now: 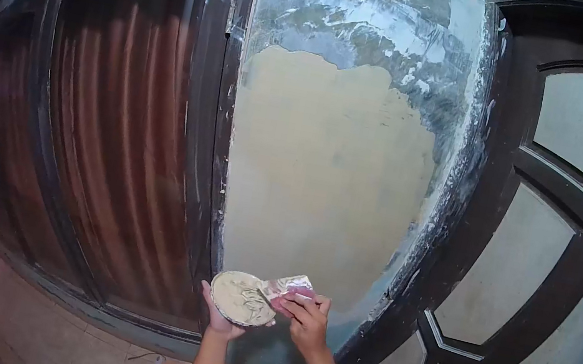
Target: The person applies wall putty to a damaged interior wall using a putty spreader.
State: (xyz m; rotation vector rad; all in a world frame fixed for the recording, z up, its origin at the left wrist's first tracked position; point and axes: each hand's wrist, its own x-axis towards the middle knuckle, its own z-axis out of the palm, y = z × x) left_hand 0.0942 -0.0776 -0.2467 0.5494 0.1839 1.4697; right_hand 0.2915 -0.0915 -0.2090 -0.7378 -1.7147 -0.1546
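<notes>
The left hand (219, 317) cups a round plate (242, 299) of pale putty from below, grip closed on its rim. The right hand (307, 319) pinches a putty knife (286, 286), its blade resting over the plate's edge, just before the half-coated wall panel (323, 180) between dark wooden doors (121, 129).

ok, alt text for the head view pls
Left hand holds a round pan of pale putty while the right hand presses a putty knife to its rim, before a wall panel partly coated in beige filler. Dark wooden doors flank it.
</notes>
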